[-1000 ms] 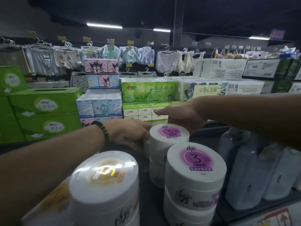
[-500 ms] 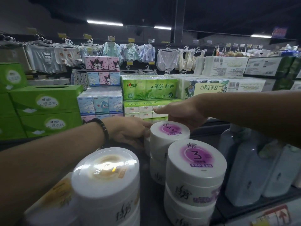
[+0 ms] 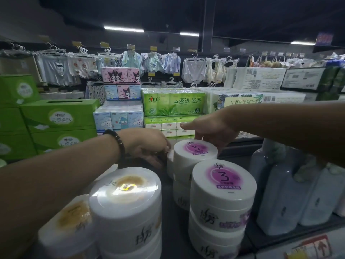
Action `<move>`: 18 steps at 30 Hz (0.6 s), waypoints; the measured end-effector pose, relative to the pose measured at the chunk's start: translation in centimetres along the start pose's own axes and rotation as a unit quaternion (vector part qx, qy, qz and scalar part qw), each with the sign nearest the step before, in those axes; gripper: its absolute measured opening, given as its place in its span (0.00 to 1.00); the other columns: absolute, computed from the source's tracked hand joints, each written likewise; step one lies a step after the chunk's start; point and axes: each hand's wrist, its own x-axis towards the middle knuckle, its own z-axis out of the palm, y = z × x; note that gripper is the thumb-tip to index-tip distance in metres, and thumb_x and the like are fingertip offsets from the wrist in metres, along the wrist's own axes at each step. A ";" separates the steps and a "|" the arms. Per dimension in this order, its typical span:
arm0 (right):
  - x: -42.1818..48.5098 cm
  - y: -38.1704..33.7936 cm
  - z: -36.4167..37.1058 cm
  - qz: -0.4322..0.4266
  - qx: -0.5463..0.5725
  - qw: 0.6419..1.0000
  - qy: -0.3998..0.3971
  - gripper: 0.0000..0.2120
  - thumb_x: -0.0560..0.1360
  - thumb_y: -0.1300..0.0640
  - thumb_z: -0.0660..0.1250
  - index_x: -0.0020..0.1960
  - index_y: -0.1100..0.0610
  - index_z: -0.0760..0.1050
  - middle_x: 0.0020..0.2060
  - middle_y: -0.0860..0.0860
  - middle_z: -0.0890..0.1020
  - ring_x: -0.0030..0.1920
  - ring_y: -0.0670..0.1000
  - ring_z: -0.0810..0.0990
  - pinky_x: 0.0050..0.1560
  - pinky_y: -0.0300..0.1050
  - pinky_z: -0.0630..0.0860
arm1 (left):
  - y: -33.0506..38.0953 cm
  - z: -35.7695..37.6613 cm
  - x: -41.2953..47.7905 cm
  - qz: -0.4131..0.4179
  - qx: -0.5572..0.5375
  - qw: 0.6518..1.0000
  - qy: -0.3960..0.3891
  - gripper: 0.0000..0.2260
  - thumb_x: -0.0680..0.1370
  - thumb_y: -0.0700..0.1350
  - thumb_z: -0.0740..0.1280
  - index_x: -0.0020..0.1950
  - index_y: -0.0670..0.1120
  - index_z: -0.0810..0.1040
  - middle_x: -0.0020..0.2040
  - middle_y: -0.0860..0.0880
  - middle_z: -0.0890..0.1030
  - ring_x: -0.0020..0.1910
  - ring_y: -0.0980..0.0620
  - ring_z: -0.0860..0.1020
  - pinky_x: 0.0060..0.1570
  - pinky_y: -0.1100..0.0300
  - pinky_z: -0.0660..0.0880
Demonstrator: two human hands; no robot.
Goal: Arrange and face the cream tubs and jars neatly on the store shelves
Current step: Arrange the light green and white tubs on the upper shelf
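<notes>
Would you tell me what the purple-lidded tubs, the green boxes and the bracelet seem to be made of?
Purple-lidded tubs: probably white plastic, smooth, slightly glossy, lids catching light.
Green boxes: cardboard by the look, matte, crisp folded edges, a slot cut on top.
Bracelet: dark beads, faintly shiny; wood, stone or plastic, cannot tell.

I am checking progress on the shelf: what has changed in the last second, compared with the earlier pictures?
Nothing visibly moved. The left-hand grip stays at the left side of the rear purple tub, and the right-hand grip stays curled over its far edge. The front purple stack and the yellow tubs stand as before.
</notes>
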 end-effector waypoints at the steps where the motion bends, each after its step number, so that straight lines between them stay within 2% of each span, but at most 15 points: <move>1: -0.1 -0.1 -0.2 0.001 -0.010 1.000 0.008 0.40 0.84 0.31 0.50 0.62 0.69 0.74 0.47 0.65 0.86 0.48 0.63 0.85 0.65 0.64 0.80 | 0.1 -0.2 -0.2 -0.004 -0.005 1.000 0.009 0.12 0.84 0.34 0.64 0.65 0.40 0.81 0.60 0.37 0.84 0.50 0.38 0.87 0.49 0.45 0.86; 3: -0.2 -0.2 -0.5 -0.004 -0.027 0.999 0.021 0.40 0.84 0.30 0.52 0.67 0.68 0.72 0.54 0.68 0.83 0.51 0.64 0.84 0.65 0.65 0.80 | 0.6 -0.5 -0.8 -0.008 -0.009 1.000 0.024 0.12 0.84 0.34 0.63 0.66 0.39 0.79 0.62 0.34 0.82 0.46 0.39 0.86 0.45 0.46 0.86; 6: -0.2 -0.4 -1.0 -0.030 -0.056 0.996 0.059 0.36 0.84 0.32 0.56 0.69 0.66 0.72 0.54 0.64 0.79 0.49 0.62 0.82 0.54 0.58 0.82 | 1.3 -0.9 -2.1 -0.011 -0.002 0.999 0.044 0.13 0.84 0.35 0.61 0.68 0.39 0.76 0.62 0.33 0.81 0.49 0.35 0.84 0.46 0.45 0.85; 10: -0.9 -0.7 -1.5 -0.084 -0.086 0.988 0.096 0.30 0.85 0.37 0.60 0.68 0.63 0.74 0.52 0.61 0.80 0.48 0.60 0.79 0.55 0.55 0.79 | 2.3 -1.4 -4.1 -0.020 -0.008 0.998 0.064 0.11 0.86 0.40 0.61 0.68 0.40 0.74 0.57 0.37 0.80 0.49 0.36 0.83 0.44 0.45 0.85; 13: -2.0 -1.1 -1.9 -0.131 -0.109 0.978 0.119 0.24 0.84 0.40 0.64 0.65 0.61 0.77 0.59 0.63 0.83 0.49 0.58 0.79 0.52 0.51 0.77 | 3.1 -2.1 -5.9 -0.008 -0.008 0.996 0.085 0.11 0.86 0.42 0.62 0.68 0.42 0.75 0.60 0.39 0.80 0.48 0.41 0.82 0.42 0.49 0.86; 15: -2.9 -1.3 -2.0 -0.162 -0.115 0.972 0.125 0.23 0.84 0.40 0.65 0.65 0.60 0.78 0.61 0.62 0.84 0.51 0.57 0.79 0.53 0.50 0.76 | 3.7 -2.6 -7.2 0.003 -0.008 0.995 0.103 0.11 0.86 0.43 0.63 0.68 0.44 0.76 0.60 0.40 0.81 0.50 0.42 0.84 0.45 0.49 0.86; 18: -4.2 -1.4 -2.2 -0.202 -0.108 0.966 0.124 0.23 0.84 0.41 0.65 0.68 0.58 0.77 0.60 0.58 0.84 0.59 0.57 0.82 0.61 0.51 0.78 | 4.3 -2.8 -8.9 0.008 -0.008 0.992 0.127 0.10 0.86 0.43 0.64 0.66 0.45 0.78 0.60 0.41 0.83 0.54 0.40 0.86 0.51 0.46 0.85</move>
